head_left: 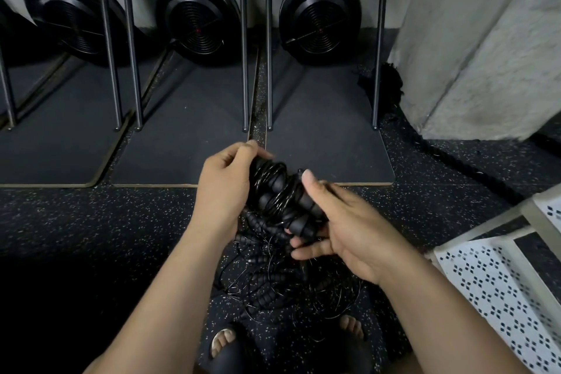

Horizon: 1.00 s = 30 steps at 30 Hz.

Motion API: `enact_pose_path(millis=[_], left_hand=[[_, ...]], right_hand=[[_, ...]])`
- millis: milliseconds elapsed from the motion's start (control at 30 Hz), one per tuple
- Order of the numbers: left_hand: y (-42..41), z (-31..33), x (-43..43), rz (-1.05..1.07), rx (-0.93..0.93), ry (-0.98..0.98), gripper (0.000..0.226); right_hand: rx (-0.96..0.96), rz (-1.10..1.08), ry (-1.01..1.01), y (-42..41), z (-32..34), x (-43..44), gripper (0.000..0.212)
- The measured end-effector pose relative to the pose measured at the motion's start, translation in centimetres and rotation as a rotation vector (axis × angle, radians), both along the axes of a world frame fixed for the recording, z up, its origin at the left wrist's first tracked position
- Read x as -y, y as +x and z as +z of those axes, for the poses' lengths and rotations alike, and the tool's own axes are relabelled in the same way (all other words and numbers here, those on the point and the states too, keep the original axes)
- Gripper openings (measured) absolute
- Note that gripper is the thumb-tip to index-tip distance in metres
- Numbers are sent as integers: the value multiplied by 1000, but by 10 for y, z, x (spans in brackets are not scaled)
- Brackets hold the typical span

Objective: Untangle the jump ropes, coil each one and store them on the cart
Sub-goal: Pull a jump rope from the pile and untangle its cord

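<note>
A bundle of black jump ropes [277,191], ribbed handles wrapped in thin cable, is held up between both hands at the centre of the head view. My left hand [223,188] grips its upper left end, fingers curled over the top. My right hand [343,222] holds the lower right side, thumb raised against the bundle and fingers curled under the handles. More tangled rope [282,279] hangs down and lies in loose loops on the floor below. The white perforated cart [498,285] stands at the lower right.
Three black fan-wheel machines [320,14] with thin upright metal rails stand on dark mats [321,136] ahead. A thick black battle rope [455,165] runs along the floor by the concrete pillar [473,39] on the right. My sandalled feet [223,340] are below the tangle.
</note>
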<state>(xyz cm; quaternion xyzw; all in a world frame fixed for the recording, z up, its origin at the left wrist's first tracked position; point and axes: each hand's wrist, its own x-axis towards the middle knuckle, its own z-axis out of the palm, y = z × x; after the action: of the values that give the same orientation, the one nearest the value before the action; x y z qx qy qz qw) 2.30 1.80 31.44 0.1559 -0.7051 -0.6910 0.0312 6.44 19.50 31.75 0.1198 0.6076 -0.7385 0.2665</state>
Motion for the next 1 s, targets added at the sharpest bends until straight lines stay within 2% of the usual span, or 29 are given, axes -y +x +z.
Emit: enact_pose_path(millis=[67, 200, 333, 400, 467, 600, 700, 833, 900, 1000], left_hand=[[1, 0, -1, -40, 29, -12, 35], [5, -4, -6, -138, 115, -48, 51], [4, -10, -16, -90, 198, 94, 42], [4, -10, -19, -86, 245, 186, 36], [5, -9, -20, -99, 286, 237, 31], [5, -9, -15, -35, 262, 229, 31], [2, -9, -9, 52, 200, 204, 29], [3, 11, -9, 125, 98, 300, 11], [8, 26, -12, 111, 41, 329, 19], [19, 52, -26, 26, -52, 291, 37]], right_hand=[[-48, -105, 77, 3, -5, 8, 52], [-276, -302, 351, 6, -17, 16, 46], [-578, -456, 597, 5, -27, 13, 37], [-752, -463, 699, 9, -29, 16, 31], [-848, -443, 771, 15, -28, 19, 28], [-753, -415, 717, 10, -26, 19, 31], [-669, -269, 675, 5, -18, 19, 31], [-532, -71, 597, 5, -1, 3, 29], [-460, -32, 534, 8, 13, -7, 39], [-308, -62, 276, 20, 43, -22, 43]])
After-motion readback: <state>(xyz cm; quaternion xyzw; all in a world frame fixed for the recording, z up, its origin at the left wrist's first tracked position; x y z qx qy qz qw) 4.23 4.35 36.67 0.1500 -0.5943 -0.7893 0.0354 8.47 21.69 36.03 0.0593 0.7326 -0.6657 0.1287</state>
